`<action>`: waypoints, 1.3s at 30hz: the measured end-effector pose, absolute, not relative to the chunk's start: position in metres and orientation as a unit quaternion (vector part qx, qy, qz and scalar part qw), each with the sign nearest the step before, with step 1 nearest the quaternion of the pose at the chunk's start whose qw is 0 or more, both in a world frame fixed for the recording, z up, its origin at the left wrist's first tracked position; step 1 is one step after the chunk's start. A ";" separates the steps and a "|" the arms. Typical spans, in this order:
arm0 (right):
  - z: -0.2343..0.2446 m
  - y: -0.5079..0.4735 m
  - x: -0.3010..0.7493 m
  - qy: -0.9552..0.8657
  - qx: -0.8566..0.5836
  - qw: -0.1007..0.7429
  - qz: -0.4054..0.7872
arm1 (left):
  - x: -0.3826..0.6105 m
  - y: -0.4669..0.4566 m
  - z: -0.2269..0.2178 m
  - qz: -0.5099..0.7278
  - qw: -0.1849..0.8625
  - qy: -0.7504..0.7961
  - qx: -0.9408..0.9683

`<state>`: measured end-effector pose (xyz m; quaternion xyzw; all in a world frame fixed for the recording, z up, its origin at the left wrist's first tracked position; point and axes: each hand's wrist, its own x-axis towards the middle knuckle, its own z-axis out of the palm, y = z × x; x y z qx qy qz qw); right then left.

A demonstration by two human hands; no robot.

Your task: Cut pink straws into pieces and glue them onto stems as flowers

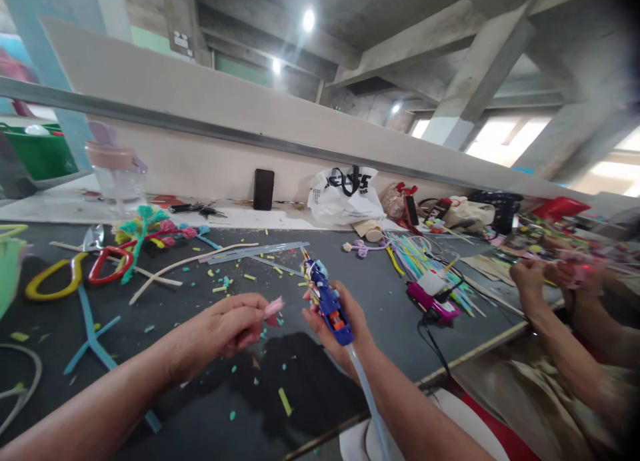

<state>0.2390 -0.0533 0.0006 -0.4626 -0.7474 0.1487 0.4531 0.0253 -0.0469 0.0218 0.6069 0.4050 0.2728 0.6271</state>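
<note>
My right hand (345, 314) is wrapped round a blue hot glue gun (327, 298), its nozzle pointing up and away from me. A long clear glue stick (367, 394) trails out of its back end. My left hand (240, 324) pinches a small pink fuzzy piece (273, 307) between thumb and fingertips, a short way left of the gun and apart from it. Around both hands, short yellow and teal scraps lie on the dark tabletop (200, 381). More clear glue sticks (255, 252) lie beyond the nozzle.
Scissors with yellow and red handles (55, 281) lie at left, beside a teal fuzzy stem (143, 238). A phone (263, 189) leans on the back wall near a white bag (345, 198). Right, a magenta power strip (433, 302) adjoins several pipe cleaners (415, 254); a co-worker's hands (530, 281) work beyond.
</note>
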 end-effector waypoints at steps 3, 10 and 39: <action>-0.006 -0.046 0.246 -0.766 -0.474 0.424 0.095 | 0.024 -0.047 0.023 0.277 0.649 0.401 0.585; -0.014 -0.033 0.261 -0.842 -0.431 0.325 -0.009 | 0.025 -0.042 0.012 0.312 0.681 0.395 0.532; -0.009 -0.051 0.245 -0.896 -0.313 0.311 0.039 | 0.016 -0.026 -0.003 0.377 0.724 0.352 0.458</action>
